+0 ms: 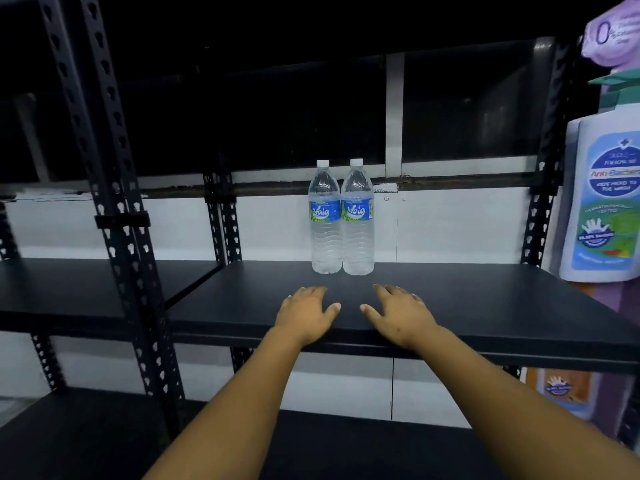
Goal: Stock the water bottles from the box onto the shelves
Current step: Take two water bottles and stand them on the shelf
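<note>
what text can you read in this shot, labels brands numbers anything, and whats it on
"Waig": blue label of the left water bottle.
"Waig": blue label of the right water bottle.
"Anti-Bac...": cut off at the frame edge, on the white wash bottle at right.
"0": large figure on the purple pack above it; the rest is blurred.
Small print on the wash bottle and the orange pack below the shelf is too blurred to read.

Two clear plastic water bottles with blue labels, left [325, 220] and right [358, 220], stand upright and touching at the back of the black metal shelf [485, 306]. Before them, palms down over the shelf, the left hand [306, 315] and right hand [400, 315] lie apart. A white pump bottle [602, 199] stands beyond the shelf's right end.
</note>
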Demonstrator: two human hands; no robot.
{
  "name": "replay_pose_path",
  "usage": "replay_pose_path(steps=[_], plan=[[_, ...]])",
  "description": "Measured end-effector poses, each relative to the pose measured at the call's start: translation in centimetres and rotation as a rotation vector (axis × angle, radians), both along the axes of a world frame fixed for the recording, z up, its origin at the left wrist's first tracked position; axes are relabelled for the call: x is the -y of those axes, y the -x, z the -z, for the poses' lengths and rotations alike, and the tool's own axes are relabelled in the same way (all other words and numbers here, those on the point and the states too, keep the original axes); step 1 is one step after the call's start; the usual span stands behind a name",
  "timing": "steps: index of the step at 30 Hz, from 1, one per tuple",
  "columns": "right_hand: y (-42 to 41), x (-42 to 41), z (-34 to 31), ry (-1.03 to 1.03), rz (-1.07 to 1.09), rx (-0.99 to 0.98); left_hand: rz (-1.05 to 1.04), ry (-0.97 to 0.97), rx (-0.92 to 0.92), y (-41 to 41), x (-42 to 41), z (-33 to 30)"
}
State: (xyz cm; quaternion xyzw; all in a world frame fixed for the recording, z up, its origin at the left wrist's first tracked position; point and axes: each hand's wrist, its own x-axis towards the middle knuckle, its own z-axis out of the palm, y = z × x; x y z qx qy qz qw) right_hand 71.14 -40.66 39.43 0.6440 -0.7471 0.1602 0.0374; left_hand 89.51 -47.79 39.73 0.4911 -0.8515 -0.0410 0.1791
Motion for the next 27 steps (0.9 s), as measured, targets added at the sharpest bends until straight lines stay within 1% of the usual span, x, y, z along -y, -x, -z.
replay_pose_path(steps=[10,19,27], plan=[[-2.9,-10.0,2.5,0.064,-0.045,-0.031,-0.009,0.026,-0.064,-3.2,-10.1,3.1],[-4.7,-18.5,6.6,-0.003,-0.019,-0.014,0.005,0.015,-0.045,-4.7,-18.1,6.1],[-6.1,-23.3,11.7,-0.039,-0.008,0.023,0.044,-0.044,-0.065,-5.7,-23.5,11.1]])
